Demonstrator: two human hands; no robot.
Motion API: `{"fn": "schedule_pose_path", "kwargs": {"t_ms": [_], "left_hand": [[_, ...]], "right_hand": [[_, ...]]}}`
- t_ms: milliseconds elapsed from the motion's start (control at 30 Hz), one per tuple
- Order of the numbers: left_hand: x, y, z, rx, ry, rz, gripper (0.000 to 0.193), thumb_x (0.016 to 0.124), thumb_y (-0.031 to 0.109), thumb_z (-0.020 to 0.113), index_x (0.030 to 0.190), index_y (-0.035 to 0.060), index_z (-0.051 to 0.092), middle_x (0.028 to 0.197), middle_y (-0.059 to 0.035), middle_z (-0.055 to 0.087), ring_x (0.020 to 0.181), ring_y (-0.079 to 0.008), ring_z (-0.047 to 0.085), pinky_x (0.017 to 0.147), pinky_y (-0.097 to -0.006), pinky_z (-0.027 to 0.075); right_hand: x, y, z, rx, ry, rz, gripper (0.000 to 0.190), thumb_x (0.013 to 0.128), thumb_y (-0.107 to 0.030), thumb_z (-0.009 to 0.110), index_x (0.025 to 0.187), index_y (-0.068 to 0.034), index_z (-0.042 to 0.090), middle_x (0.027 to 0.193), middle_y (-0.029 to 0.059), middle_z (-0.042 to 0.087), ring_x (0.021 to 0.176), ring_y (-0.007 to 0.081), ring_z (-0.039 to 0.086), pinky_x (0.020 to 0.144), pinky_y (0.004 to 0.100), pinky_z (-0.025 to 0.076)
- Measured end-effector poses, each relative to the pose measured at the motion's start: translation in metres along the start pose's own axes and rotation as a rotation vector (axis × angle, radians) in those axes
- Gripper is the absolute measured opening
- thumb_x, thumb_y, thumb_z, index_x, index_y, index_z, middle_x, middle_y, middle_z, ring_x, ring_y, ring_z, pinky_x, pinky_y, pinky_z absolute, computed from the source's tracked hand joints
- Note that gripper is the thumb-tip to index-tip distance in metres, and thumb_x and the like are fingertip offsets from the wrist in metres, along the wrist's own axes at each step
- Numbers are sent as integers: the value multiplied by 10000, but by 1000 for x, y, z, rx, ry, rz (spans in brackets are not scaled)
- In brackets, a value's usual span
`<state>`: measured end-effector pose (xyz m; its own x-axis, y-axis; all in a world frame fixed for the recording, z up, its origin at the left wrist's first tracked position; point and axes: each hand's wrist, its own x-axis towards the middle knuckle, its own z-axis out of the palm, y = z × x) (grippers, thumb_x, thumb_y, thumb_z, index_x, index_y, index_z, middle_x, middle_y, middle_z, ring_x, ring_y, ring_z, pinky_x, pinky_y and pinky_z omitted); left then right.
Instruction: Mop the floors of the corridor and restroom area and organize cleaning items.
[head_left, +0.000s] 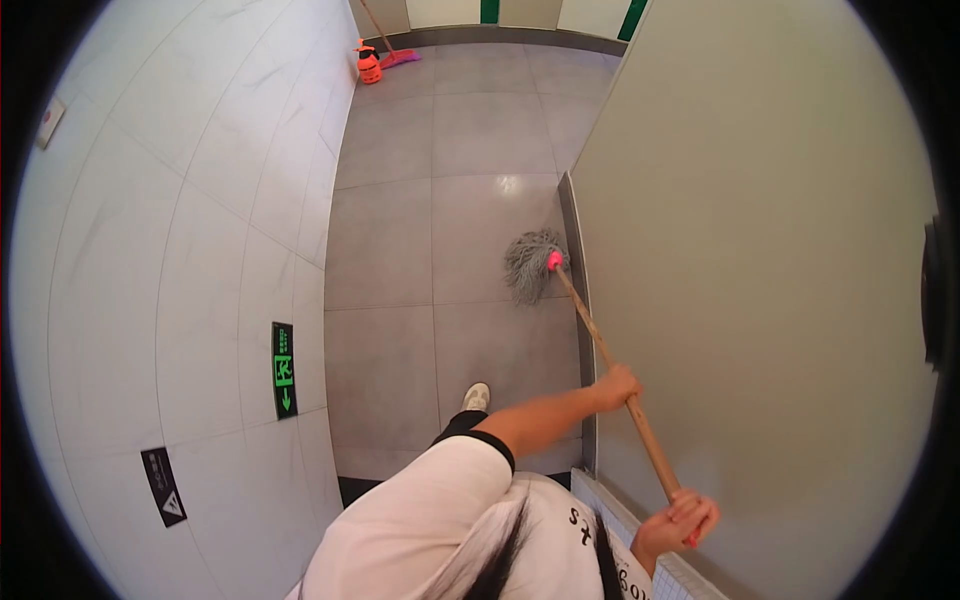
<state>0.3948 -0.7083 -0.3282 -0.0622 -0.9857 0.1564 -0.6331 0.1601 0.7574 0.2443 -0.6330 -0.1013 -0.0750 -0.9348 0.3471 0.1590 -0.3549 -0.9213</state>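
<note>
With both hands I grip the wooden handle (598, 334) of a string mop. My left hand (619, 388) is closed around the middle of the handle, that arm reaching across my body. Near its top end, where a bit of red shows, my right hand (684, 519) is wrapped around it. The grey mop head (531, 264) lies spread on the floor against the base of the right-hand wall. A pink socket (555, 260) joins strands and handle.
Grey floor tiles (382, 247) run between a white tiled wall (217, 187) and a beige wall (750, 225) with a dark skirting (574, 225). An orange spray bottle (369, 69) and a broom (397, 58) stand at the far left corner. Signs, including a green exit sign (284, 371), are on the left wall.
</note>
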Motion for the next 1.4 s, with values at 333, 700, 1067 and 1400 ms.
{"fn": "schedule_pose_path", "kwargs": {"t_ms": [333, 700, 1067, 1400], "left_hand": [[41, -52, -103, 31, 196, -296, 550, 640, -123, 467, 1160, 27, 370, 1188, -154, 379, 1164, -314, 314, 972, -396, 276], [55, -61, -154, -296, 411, -258, 455, 622, -139, 483, 1045, 24, 439, 1112, -151, 443, 1121, -331, 359, 929, -352, 330], [114, -113, -175, 108, 432, -229, 39, 605, 39, 589, 600, 72, 569, 613, -122, 555, 661, -302, 563, 569, -388, 450], [3, -207, -275, 242, 829, -549, 60, 627, 57, 556, 596, 106, 542, 676, -56, 539, 774, -230, 508, 730, -325, 398]], "right_hand": [[71, 69, 123, -26, -116, 32, 77, 848, -78, 391, 808, -25, 432, 512, 6, 331, 462, 75, 310, 596, 294, 399], [104, 51, 170, 83, -412, -70, 112, 829, -50, 377, 726, -36, 420, 500, -9, 321, 438, 74, 269, 528, 275, 358], [182, 78, 190, 223, -503, -11, 126, 838, -88, 362, 732, -52, 421, 486, -19, 254, 439, 76, 253, 535, 248, 332], [127, 120, 334, 258, -973, 100, 170, 860, -94, 317, 746, -57, 438, 508, -24, 262, 480, 80, 293, 635, 307, 368]]}}
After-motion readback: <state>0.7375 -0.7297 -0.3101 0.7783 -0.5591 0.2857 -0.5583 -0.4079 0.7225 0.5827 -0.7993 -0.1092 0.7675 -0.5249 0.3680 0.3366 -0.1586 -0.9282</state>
